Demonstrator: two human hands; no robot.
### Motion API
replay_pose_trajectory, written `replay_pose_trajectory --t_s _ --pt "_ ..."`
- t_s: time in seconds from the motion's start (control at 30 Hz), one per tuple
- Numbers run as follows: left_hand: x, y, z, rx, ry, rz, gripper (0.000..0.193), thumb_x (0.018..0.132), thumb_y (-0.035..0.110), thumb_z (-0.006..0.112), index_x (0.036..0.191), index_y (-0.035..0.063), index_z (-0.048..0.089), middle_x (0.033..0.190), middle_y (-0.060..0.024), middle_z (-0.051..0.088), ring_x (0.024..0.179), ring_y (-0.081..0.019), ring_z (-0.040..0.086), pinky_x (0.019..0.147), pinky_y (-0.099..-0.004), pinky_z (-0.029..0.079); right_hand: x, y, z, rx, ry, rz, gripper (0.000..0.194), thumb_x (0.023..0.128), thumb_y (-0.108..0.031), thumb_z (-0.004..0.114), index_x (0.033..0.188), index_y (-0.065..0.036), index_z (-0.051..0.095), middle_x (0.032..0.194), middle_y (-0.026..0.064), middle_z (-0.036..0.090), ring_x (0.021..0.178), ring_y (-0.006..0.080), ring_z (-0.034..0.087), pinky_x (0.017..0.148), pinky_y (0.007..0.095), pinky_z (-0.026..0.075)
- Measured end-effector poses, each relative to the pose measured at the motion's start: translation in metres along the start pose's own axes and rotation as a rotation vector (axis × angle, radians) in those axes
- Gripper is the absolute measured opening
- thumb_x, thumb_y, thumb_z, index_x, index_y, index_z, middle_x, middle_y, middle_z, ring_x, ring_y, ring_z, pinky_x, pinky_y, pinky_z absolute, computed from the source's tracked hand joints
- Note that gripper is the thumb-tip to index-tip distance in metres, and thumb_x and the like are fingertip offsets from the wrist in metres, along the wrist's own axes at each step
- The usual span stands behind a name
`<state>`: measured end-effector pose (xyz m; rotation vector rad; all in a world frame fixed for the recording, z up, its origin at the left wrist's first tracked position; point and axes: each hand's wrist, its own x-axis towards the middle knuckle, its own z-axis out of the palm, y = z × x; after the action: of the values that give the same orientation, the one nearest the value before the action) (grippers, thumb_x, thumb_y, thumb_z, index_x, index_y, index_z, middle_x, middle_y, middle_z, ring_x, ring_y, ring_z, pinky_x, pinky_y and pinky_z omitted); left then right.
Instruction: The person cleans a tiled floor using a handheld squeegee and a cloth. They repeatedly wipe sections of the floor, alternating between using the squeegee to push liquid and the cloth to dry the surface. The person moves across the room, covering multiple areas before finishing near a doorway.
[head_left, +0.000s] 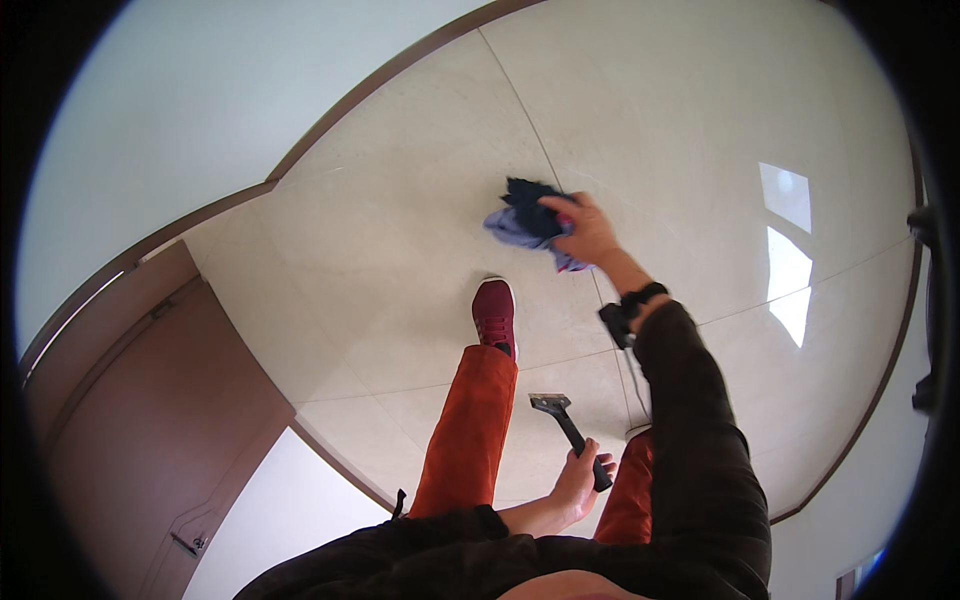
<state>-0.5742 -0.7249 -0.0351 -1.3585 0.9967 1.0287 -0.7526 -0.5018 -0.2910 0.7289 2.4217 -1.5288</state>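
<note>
My right hand (589, 231) is stretched out over the tiled floor (390, 247), its fingers closed on a bundle of dark blue and light purple cloth (529, 217). Some pinkish red shows at the edges of the cloth. Whether the cloth touches the floor I cannot tell. Close to my body, my left hand (581, 480) grips the black handle of a scraper (570, 427). The scraper's wide flat head points away from me, above the floor between my legs. A black band with a small device and a cable is around my right wrist.
A maroon shoe (494, 311) stands on the tiles ahead of my body. At the lower left is a brown door (157, 390) with a handle. Brown skirting (360, 82) runs along the white walls. Dark objects (924, 225) sit by the right wall. Bright reflections lie on the floor at right.
</note>
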Motion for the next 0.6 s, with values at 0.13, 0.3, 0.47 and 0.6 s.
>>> replay_pose_trajectory --t_s 0.13,0.3,0.47,0.6 --pt "-0.019 0.016 -0.003 -0.022 -0.066 -0.116 0.034 0.099 0.04 0.051 0.114 0.0113 0.042 0.103 -0.0106 0.056 0.092 -0.0212 0.057 0.079 -0.0352 0.049 0.007 0.077 -0.062 -0.054 0.626 -0.107 0.069 0.063 -0.005 0.074 0.129 -0.019 0.058 0.121 0.012 0.058 0.109 0.0291 0.054 0.095 0.0396 0.047" --pt "-0.042 0.03 0.004 -0.055 -0.102 -0.146 0.036 0.099 0.04 0.052 0.118 0.0106 0.043 0.107 -0.0098 0.056 0.095 -0.0199 0.057 0.082 -0.0346 0.048 0.056 0.108 -0.102 -0.198 0.725 0.985 0.1 0.067 -0.049 0.073 0.151 -0.028 0.023 0.145 0.0269 0.029 0.128 0.0445 0.041 0.106 0.0498 0.035" --pt "-0.049 0.035 0.017 -0.128 -0.065 -0.119 0.04 0.097 0.041 0.055 0.119 0.0101 0.043 0.102 -0.0055 0.057 0.09 -0.0163 0.057 0.077 -0.0333 0.048 0.163 -0.016 -0.064 -0.392 0.524 0.605 0.086 0.074 -0.043 0.067 0.149 -0.036 0.025 0.151 0.0154 0.025 0.13 0.0464 0.035 0.1 0.0609 0.037" --pt "-0.055 0.031 0.026 -0.156 -0.008 -0.066 0.043 0.096 0.044 0.056 0.119 0.0098 0.042 0.1 -0.0045 0.055 0.089 -0.0146 0.056 0.076 -0.0317 0.047 0.169 -0.12 0.013 -0.66 0.264 0.232 0.07 0.081 -0.031 0.063 0.144 -0.043 0.034 0.144 0.0074 0.033 0.129 0.0414 0.037 0.098 0.062 0.038"
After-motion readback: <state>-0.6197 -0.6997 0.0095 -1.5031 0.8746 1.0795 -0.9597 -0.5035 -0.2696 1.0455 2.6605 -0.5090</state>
